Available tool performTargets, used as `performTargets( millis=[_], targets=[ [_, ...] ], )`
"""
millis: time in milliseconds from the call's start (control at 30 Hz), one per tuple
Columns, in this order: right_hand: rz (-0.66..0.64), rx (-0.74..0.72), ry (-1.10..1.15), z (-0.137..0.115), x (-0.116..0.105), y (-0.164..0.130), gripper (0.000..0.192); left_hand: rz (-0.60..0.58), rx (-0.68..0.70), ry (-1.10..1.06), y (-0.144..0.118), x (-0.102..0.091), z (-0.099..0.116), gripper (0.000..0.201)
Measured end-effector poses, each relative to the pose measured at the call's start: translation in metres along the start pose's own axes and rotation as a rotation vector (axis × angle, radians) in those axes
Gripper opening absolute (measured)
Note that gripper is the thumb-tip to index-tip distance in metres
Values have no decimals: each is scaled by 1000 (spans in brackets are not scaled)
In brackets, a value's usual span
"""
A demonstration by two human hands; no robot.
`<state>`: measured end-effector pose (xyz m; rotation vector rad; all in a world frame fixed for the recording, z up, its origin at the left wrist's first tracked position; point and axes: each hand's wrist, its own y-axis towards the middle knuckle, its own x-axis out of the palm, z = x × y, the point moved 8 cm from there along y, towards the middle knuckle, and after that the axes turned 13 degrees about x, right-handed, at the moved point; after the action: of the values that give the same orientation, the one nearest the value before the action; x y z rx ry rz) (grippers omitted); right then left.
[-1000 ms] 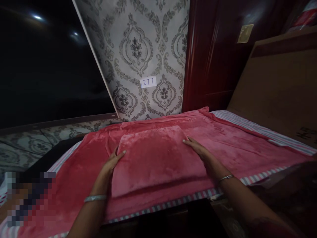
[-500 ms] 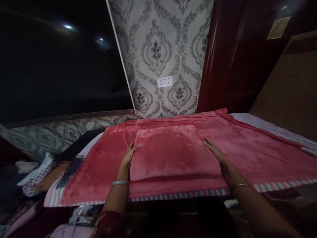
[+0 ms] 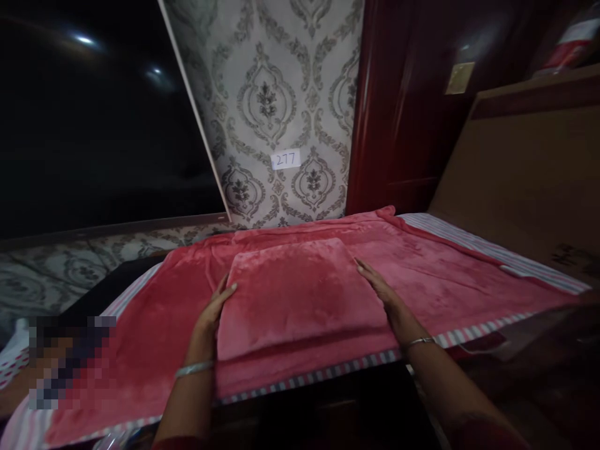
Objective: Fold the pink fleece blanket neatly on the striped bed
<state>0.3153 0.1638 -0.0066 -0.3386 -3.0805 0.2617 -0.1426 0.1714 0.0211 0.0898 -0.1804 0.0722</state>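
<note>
A folded pink cloth lies on a spread pink blanket; the left hand presses flat against its left edge, the right hand against its right; patterned wallpaper behind carries a label, seemingly "277".

The scene is dim and grainy. The brightest area is the grey damask-patterned wallpaper at the far centre, lit softly from the front. The plush pink blanket takes a muted sheen, with a thin shadow under its folded layer. Two small glare spots sit on the black glossy panel at far left. The near edge falls into darkness. Straight lines bow toward the edges, and a pixelated block covers the near left.
</note>
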Motion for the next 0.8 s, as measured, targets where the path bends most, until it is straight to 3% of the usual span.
performTargets(
  millis=[267, 567, 800],
  targets=[
    [-166, 34, 218, 6, 9, 2, 97, 45, 54, 85, -2, 9, 14, 85],
    [-167, 28, 216, 13, 7, 14, 96, 62, 41, 128, -11, 8, 21, 74],
    [-147, -12, 172, 9, 6, 14, 102, 122, 26, 138, 0, -1, 16, 69]
  ],
)
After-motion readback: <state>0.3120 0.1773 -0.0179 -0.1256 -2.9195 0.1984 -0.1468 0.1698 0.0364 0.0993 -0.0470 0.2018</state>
